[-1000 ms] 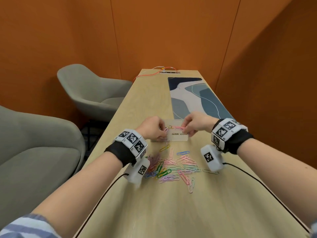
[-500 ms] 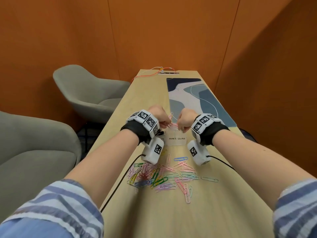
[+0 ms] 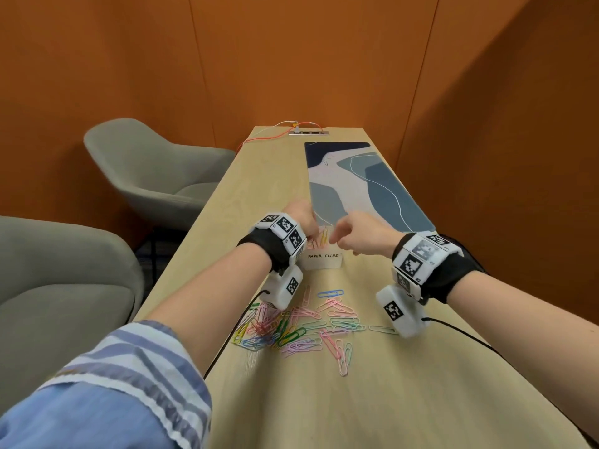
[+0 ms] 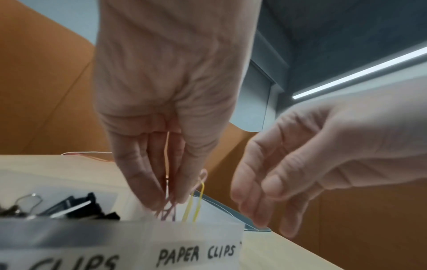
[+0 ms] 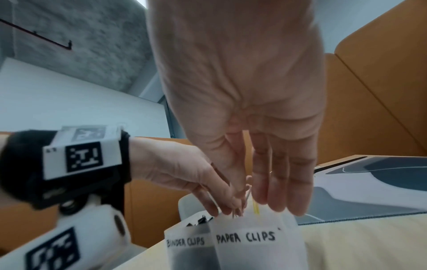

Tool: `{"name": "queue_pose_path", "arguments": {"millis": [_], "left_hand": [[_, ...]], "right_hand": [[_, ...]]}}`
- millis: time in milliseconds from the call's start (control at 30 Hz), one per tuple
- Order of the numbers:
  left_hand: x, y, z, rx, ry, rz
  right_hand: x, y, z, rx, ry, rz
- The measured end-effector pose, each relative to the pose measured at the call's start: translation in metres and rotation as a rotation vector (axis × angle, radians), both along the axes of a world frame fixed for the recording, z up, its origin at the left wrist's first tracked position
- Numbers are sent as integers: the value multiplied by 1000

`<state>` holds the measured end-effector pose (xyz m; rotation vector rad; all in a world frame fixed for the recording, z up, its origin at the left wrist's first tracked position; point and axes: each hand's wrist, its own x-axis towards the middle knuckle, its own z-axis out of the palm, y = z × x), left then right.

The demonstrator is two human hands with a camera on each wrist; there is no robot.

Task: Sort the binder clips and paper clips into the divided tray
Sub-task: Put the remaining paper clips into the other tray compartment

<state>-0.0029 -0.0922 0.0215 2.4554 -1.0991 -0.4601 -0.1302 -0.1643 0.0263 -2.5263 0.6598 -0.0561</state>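
Observation:
A clear divided tray (image 3: 324, 262) stands on the wooden table, one side labelled PAPER CLIPS (image 5: 245, 237), the other BINDER CLIPS (image 5: 186, 242). Black binder clips (image 4: 74, 208) lie in the binder side. My left hand (image 4: 168, 201) points down over the paper-clip side and pinches several pink and purple paper clips (image 4: 167, 211). A yellow clip (image 4: 195, 204) hangs beside the thumb with its lower end inside the compartment. My right hand (image 5: 265, 204) hovers just right of the left hand, fingers straight and empty. A pile of coloured paper clips (image 3: 301, 328) lies in front of the tray.
A blue patterned desk mat (image 3: 363, 183) lies beyond the tray on the right. A power strip with orange and white cables (image 3: 308, 132) sits at the far table end. Grey chairs (image 3: 155, 170) stand left of the table; an orange wall runs close on the right.
Both hands came together over the tray with clips. The right hand has since let go, opened and drawn slightly right, while the left hand stays over the paper-clip side.

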Motion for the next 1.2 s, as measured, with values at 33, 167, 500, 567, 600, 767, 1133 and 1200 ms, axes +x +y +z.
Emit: {"name": "queue_pose_path", "arguments": {"millis": [33,167,500,567,600,767,1133,1200], "left_hand": [[-1,1,1,36,-36,-35],[-7,14,12,68,-142,-124],[-21,106,-12,308,-143,-258],[-26,113,-24,319,-97,-320],[-29,113,-29,323,-104,-350],[-42,91,-44,359,-238,-426],[-39,82,-44,234,-393,-489],[-39,80,-45,229,-405,-497]], "right_hand": [[-6,1,-2,-12,21,19],[-26,12,-14,-47,176,132],[-35,49,-52,-302,343,355],[-36,56,-55,-355,275,342],[-35,60,-56,-382,255,340],[-35,68,-57,-471,229,361],[-33,29,-41,174,60,2],[-23,19,-29,285,-17,-65]]}}
